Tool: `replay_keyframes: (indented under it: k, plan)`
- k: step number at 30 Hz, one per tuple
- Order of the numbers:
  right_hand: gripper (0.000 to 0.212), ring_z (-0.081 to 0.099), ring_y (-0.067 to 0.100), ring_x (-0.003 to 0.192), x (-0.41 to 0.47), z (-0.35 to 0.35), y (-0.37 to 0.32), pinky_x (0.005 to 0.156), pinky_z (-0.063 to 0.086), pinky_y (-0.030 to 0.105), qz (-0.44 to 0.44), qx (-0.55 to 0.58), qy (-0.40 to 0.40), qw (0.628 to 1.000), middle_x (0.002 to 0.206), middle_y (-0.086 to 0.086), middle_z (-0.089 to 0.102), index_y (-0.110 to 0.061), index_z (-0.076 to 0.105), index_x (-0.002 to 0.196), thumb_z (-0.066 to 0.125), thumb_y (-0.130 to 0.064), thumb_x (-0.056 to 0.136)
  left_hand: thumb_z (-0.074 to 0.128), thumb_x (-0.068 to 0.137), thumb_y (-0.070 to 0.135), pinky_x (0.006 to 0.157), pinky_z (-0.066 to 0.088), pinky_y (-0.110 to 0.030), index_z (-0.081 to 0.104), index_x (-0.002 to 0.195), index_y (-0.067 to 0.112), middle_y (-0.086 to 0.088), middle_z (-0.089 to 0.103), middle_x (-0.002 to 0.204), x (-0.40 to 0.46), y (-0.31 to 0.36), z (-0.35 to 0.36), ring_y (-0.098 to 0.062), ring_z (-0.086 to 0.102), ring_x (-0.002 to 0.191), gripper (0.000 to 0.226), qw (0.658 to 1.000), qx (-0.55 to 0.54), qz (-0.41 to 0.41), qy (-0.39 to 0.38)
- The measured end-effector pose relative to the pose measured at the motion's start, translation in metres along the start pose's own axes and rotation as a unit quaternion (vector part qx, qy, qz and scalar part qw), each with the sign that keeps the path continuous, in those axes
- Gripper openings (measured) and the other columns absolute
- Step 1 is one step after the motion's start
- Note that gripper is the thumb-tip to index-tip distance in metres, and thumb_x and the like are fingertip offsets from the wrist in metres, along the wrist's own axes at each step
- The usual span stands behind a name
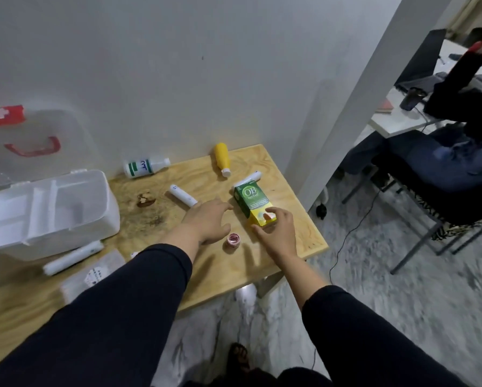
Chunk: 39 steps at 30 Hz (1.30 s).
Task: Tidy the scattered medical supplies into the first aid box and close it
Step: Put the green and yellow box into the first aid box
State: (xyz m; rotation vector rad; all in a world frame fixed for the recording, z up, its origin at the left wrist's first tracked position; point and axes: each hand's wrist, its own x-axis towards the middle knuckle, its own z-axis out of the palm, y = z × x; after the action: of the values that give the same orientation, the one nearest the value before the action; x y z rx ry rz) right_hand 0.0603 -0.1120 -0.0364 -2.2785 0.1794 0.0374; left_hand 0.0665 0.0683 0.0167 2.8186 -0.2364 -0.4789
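First aid box (66, 216): open at far left on wooden table (290, 174), translucent white plastic, divider tray showing, compartments apparently bare; lid (47, 129) up against wall, red handle, red cross label.
Progress: barely begun by the look of it; nothing visibly packed, lid not closed.
Right hand (276, 233): fingers curled over near yellow end of green carton (251, 203), thumb beside it; touching, grip not yet clearly firm.
Left hand (206, 222): open, fingers loosely spread, holding nothing, hovering between carton and white tube (182, 195).
Still loose, far side: white bottle (145, 167) with green label on its side; yellow bottle (222, 157), smooth plastic, white cap toward near edge; another white tube (252, 177) just behind carton.
Still loose, near side: small round pink pot (233, 239) between the hands; long white roll (72, 258) beside box; flat clear packet (94, 272), crinkly.
Table mark: brown knot or chip (145, 199), hard to tell which.
Shapes: carton boxy cardboard, tubes and roll cylindrical, likely to roll.
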Motion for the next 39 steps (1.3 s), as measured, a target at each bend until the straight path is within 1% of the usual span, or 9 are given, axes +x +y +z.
replay_keyframes:
  k: [5,8,9,12,17,23,28,34,39]
  plan:
    - [0.036,0.055,0.014,0.103,0.009,-0.005,0.015,0.084,0.036,0.014,-0.011,-0.004,-0.007,1.000,0.122,0.005,0.052,-0.015,0.059,0.114,0.072,-0.018,0.080,0.049,0.092,0.028,0.115,0.025,-0.039,0.039,0.144,0.022,-0.005,0.040,0.151,0.001,0.010,0.006,-0.023,0.033,0.142,0.054,0.999,0.004,-0.032,-0.024]
    - [0.035,0.052,0.001,0.082,0.015,-0.020,0.013,0.075,0.036,-0.003,-0.022,0.007,-0.001,1.000,0.119,0.006,0.054,-0.014,0.061,0.112,0.070,-0.012,0.078,0.050,0.091,0.029,0.112,0.030,-0.039,0.040,0.144,0.023,-0.004,0.042,0.148,0.003,0.011,0.001,-0.024,0.040,0.137,0.054,0.999,0.009,-0.048,-0.018]
    - [0.035,0.053,0.003,0.082,0.018,-0.025,0.010,0.082,0.040,-0.001,-0.029,0.010,-0.002,1.000,0.118,0.006,0.055,-0.013,0.061,0.111,0.069,-0.012,0.077,0.051,0.090,0.030,0.111,0.033,-0.039,0.040,0.143,0.023,-0.003,0.044,0.147,0.003,0.011,-0.002,-0.024,0.042,0.135,0.054,0.999,0.006,-0.051,-0.011]
    - [0.038,0.057,0.017,0.104,0.027,-0.037,-0.009,0.095,0.051,0.029,-0.077,0.004,-0.003,0.997,0.117,0.006,0.058,-0.014,0.063,0.111,0.068,-0.015,0.073,0.052,0.090,0.031,0.108,0.037,-0.039,0.043,0.142,0.023,-0.003,0.047,0.144,0.003,0.010,-0.017,-0.025,0.044,0.133,0.053,0.998,-0.007,-0.057,0.022]
    - [0.039,0.054,0.020,0.112,0.047,-0.042,-0.066,0.085,0.042,0.023,-0.160,-0.027,-0.045,0.986,0.122,0.006,0.056,-0.017,0.064,0.113,0.069,-0.015,0.074,0.055,0.088,0.027,0.111,0.035,-0.041,0.046,0.140,0.022,-0.001,0.045,0.148,-0.014,-0.011,-0.055,-0.024,0.042,0.136,0.053,0.994,-0.021,-0.084,0.066]
    - [0.041,0.057,0.023,0.107,0.043,-0.012,-0.140,0.086,0.055,0.041,-0.259,-0.039,-0.103,0.959,0.121,0.006,0.055,-0.018,0.064,0.112,0.072,-0.016,0.072,0.052,0.091,0.035,0.106,0.037,-0.039,0.048,0.138,0.027,-0.001,0.045,0.147,-0.069,-0.067,-0.085,-0.028,0.045,0.132,0.047,0.977,-0.030,-0.186,0.104]
    - [0.041,0.058,0.026,0.107,0.021,0.033,-0.196,0.091,0.047,0.029,-0.332,-0.063,-0.157,0.928,0.120,0.010,0.056,-0.015,0.065,0.114,0.070,-0.013,0.073,0.051,0.093,0.031,0.106,0.038,-0.038,0.047,0.137,0.027,-0.001,0.042,0.149,-0.124,-0.125,-0.089,-0.031,0.046,0.130,0.045,0.959,-0.042,-0.257,0.114]
    - [0.045,0.057,0.024,0.109,-0.007,0.087,-0.250,0.090,0.044,0.026,-0.382,-0.114,-0.213,0.892,0.125,0.008,0.054,-0.012,0.063,0.119,0.073,-0.022,0.075,0.052,0.093,0.038,0.111,0.035,-0.040,0.037,0.146,0.023,-0.004,0.031,0.156,-0.162,-0.187,-0.083,-0.030,0.040,0.137,0.057,0.943,-0.065,-0.310,0.101]
    - [0.050,0.051,0.027,0.116,-0.009,0.134,-0.274,0.099,0.045,0.035,-0.385,-0.197,-0.221,0.874,0.126,0.010,0.052,-0.014,0.060,0.124,0.071,-0.033,0.079,0.055,0.087,0.057,0.113,0.033,-0.040,0.028,0.150,0.020,-0.002,0.025,0.158,-0.171,-0.233,-0.070,-0.026,0.034,0.141,0.078,0.942,-0.078,-0.313,0.088]
